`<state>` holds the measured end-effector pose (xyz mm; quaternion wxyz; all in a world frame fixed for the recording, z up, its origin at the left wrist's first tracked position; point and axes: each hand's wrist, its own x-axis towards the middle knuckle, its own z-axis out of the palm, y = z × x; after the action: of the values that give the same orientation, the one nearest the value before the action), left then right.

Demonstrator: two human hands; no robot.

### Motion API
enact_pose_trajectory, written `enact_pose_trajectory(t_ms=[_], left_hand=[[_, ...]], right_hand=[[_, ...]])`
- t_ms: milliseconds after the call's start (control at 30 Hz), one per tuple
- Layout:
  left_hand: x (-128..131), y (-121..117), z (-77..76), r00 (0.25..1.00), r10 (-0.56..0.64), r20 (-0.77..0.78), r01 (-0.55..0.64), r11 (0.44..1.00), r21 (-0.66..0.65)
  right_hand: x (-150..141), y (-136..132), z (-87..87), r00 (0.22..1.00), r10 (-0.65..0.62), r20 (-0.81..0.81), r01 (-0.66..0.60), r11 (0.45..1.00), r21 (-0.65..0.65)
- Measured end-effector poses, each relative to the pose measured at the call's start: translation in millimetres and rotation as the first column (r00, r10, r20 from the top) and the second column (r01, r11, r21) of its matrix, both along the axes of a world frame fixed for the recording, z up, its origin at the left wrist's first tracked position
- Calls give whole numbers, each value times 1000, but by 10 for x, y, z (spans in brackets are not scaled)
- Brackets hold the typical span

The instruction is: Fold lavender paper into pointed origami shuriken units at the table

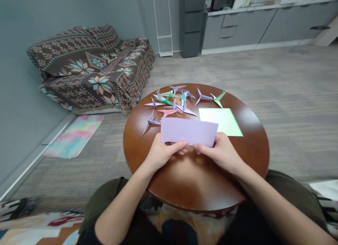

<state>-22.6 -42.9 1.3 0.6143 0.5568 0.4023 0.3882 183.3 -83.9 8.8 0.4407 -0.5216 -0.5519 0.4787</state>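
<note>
A lavender sheet of paper (189,130), shaped as a wide rectangle, stands raised above the table between my hands. My left hand (169,149) pinches its lower left edge, thumb in front and fingers behind. At the lower right edge my right hand (215,148) grips it the same way. Beyond the sheet lie several folded paper cranes in lavender, green, blue and pink, among them a pink crane (168,112) and a dark green crane (166,99). A stack of light green paper (221,121) lies just past my right hand.
The round brown table (195,192) stands in front of my knees. Farther right on it are a lavender crane (202,97) and a light green crane (218,98). A patterned sofa (92,68) and a pastel mat (75,135) are at the left, grey cabinets (243,28) at the back.
</note>
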Motion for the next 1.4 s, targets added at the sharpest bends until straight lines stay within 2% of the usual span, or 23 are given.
enact_pose_trajectory(t_ms=[300, 467, 533, 667, 700, 800, 833, 933, 1033, 1100, 1200, 1233, 1300, 1400], left_hand=[[-1, -1, -22, 999, 6, -50, -4, 999, 34], [-25, 32, -28, 997, 60, -42, -59, 998, 38], [-62, 63, -45, 996, 82, -26, -81, 996, 32], [-160, 127, -81, 995, 102, -21, -103, 994, -28], [-178, 136, -82, 996, 80, -36, -82, 995, -58], [-197, 131, -53, 992, -70, -106, 53, 987, -152], [-193, 121, -35, 983, -131, -126, 108, 978, -176], [-171, 95, 11, 954, -260, -150, 226, 951, -212], [-164, 113, 4, 951, -272, -147, 241, 950, -197], [-169, 148, -25, 978, -162, -131, 143, 979, -143], [-160, 171, -46, 994, 91, -63, -92, 996, -18], [-145, 156, -35, 991, 131, -32, -131, 991, 8], [-93, 89, 15, 995, 80, 54, -79, 996, -32], [9, -53, 114, 987, -107, 119, 115, 992, -60]], right_hand=[[-18, -31, 9, 999, 8, 53, -6, 999, -36], [14, 1, 7, 999, 0, 47, 0, 1000, -16], [109, 33, 0, 999, 34, 29, -33, 999, -13], [436, 134, -12, 970, 212, 124, -201, 975, -97], [508, 162, -11, 966, 199, 165, -188, 979, -79], [588, 217, 13, 979, -40, 200, 12, 991, 136], [566, 219, 28, 977, -47, 206, 15, 988, 155], [434, 184, 73, 960, 194, 203, -207, 977, 45], [354, 146, 79, 911, 347, 221, -353, 935, -14], [351, 145, 60, 921, 320, 221, -323, 946, -20], [335, 148, 40, 968, 147, 204, -155, 988, 23], [311, 142, 42, 975, 89, 203, -99, 994, 42], [233, 110, 60, 976, 11, 217, -27, 997, 71], [76, 34, 98, 950, -11, 311, -40, 987, 158]])
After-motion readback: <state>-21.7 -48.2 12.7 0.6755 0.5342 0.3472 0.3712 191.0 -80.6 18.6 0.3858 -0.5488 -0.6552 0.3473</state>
